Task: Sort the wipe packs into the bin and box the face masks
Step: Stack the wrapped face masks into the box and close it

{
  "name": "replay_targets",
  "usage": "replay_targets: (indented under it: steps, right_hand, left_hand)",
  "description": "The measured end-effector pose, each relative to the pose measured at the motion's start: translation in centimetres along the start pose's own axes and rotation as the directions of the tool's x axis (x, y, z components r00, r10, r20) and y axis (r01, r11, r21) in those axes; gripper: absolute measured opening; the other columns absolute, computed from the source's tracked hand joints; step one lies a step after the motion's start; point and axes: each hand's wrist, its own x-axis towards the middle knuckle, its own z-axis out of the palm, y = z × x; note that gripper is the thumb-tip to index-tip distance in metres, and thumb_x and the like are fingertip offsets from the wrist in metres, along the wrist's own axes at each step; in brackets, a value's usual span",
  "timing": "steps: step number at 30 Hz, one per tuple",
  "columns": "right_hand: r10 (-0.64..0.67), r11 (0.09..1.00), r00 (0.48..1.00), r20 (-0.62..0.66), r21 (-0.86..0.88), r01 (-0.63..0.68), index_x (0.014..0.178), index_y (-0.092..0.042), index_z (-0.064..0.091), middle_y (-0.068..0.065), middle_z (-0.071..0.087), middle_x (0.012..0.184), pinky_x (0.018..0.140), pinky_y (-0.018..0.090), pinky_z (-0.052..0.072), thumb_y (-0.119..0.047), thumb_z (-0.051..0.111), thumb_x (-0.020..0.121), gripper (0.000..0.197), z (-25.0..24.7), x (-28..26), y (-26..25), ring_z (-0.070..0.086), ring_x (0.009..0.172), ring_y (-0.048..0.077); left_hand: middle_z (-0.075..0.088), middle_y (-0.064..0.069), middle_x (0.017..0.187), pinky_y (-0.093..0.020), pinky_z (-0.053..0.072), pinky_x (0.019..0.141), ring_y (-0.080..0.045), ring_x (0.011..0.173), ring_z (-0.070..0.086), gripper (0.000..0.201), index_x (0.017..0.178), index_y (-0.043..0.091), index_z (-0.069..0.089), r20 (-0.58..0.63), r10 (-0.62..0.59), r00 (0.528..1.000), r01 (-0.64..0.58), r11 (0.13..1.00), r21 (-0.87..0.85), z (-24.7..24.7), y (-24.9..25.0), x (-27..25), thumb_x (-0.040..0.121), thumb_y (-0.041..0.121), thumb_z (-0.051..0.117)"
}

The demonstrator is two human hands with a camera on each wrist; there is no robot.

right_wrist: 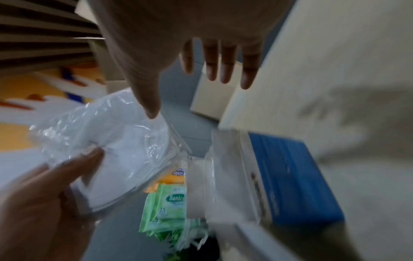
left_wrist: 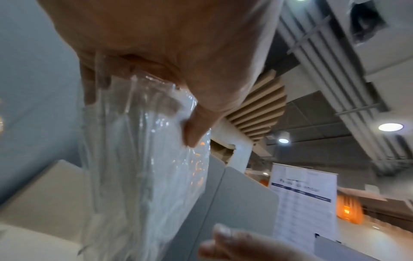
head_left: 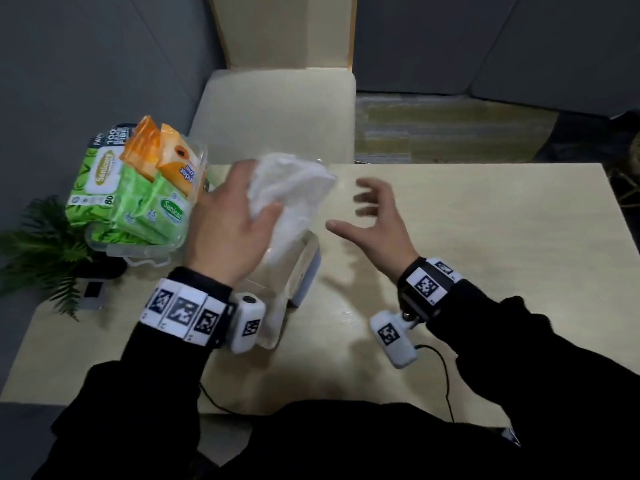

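Left hand (head_left: 230, 223) fingers grip bag of masks (head_left: 292, 192) above box (head_left: 304, 271); right hand (head_left: 375, 220) fingers spread wide, w/ nothing held.

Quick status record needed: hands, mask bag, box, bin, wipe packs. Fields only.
left hand: grips the clear bag of white face masks, held above the box
right hand: open, fingers spread, holds nothing, beside the bag
box: blue and white, on the table, below the bag
bin: clear, left of the box
wipe packs: green and orange, in the bin
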Motion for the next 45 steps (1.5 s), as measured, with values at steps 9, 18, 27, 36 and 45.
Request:
replay_targets:
  steps: [9, 18, 27, 36, 45]
  right_hand:
    - [0.300, 0.952, 0.949, 0.099, 0.027, -0.304, 0.111, -0.032, 0.067, -0.007, 0.070, 0.114, 0.101, 0.045, 0.053, -0.036, 0.072, 0.070, 0.042, 8.7, -0.4, 4.2, 0.065, 0.107, 0.016]
    - [0.250, 0.966, 0.966, -0.068, -0.057, -0.254, 0.116, -0.034, 0.069, -0.016, 0.070, 0.121, 0.088, 0.029, 0.053, -0.008, 0.070, 0.085, 0.041, 7.9, -3.2, 5.2, 0.064, 0.097, 0.006]
    - [0.175, 0.961, 0.966, -0.190, -0.182, -0.210, 0.104, -0.030, 0.071, -0.023, 0.072, 0.109, 0.077, 0.005, 0.038, -0.022, 0.075, 0.087, 0.020, 8.7, -5.6, 5.5, 0.060, 0.105, -0.009]
    - [0.153, 0.961, 0.978, -0.145, -0.211, -0.181, 0.109, -0.031, 0.070, -0.020, 0.071, 0.111, 0.074, 0.006, 0.040, -0.020, 0.070, 0.092, 0.020, 9.2, -6.0, 5.7, 0.060, 0.100, -0.007]
    - [0.175, 0.963, 0.983, -0.061, -0.195, -0.184, 0.113, -0.035, 0.068, -0.015, 0.069, 0.118, 0.069, 0.012, 0.043, -0.023, 0.071, 0.090, 0.025, 8.4, -5.8, 5.9, 0.064, 0.093, 0.023]
  left_hand:
    - [0.069, -0.016, 0.120, -0.044, 0.054, 0.088, -0.039, 0.107, 0.065, 0.053, 0.136, 0.020, 0.045, 0.202, -0.228, 0.952, 0.243, 0.968, -0.053, 4.2, -6.6, -3.3, 0.091, 0.031, 0.071]
    - [0.066, -0.014, 0.125, -0.043, 0.051, 0.086, -0.040, 0.109, 0.063, 0.059, 0.147, 0.019, 0.033, 0.461, -0.133, 0.877, 0.074, 0.987, 0.144, 4.8, -6.9, -1.9, 0.093, 0.027, 0.057]
    - [0.066, -0.009, 0.123, -0.035, 0.045, 0.076, -0.033, 0.109, 0.062, 0.066, 0.153, 0.011, 0.031, 0.614, -0.097, 0.783, -0.085, 0.962, 0.260, 4.9, -6.4, -0.7, 0.089, 0.009, 0.049]
    - [0.045, -0.005, 0.136, -0.038, 0.047, 0.070, -0.026, 0.116, 0.055, 0.074, 0.154, 0.014, 0.021, 0.644, -0.019, 0.765, -0.187, 0.950, 0.249, 10.1, -7.1, -4.2, 0.095, 0.035, 0.060]
    - [0.070, -0.006, 0.112, -0.036, 0.049, 0.077, -0.027, 0.104, 0.066, 0.021, 0.118, 0.016, 0.062, 0.634, -0.028, 0.772, -0.223, 0.923, 0.312, 8.7, -9.0, -2.8, 0.099, 0.024, 0.057]
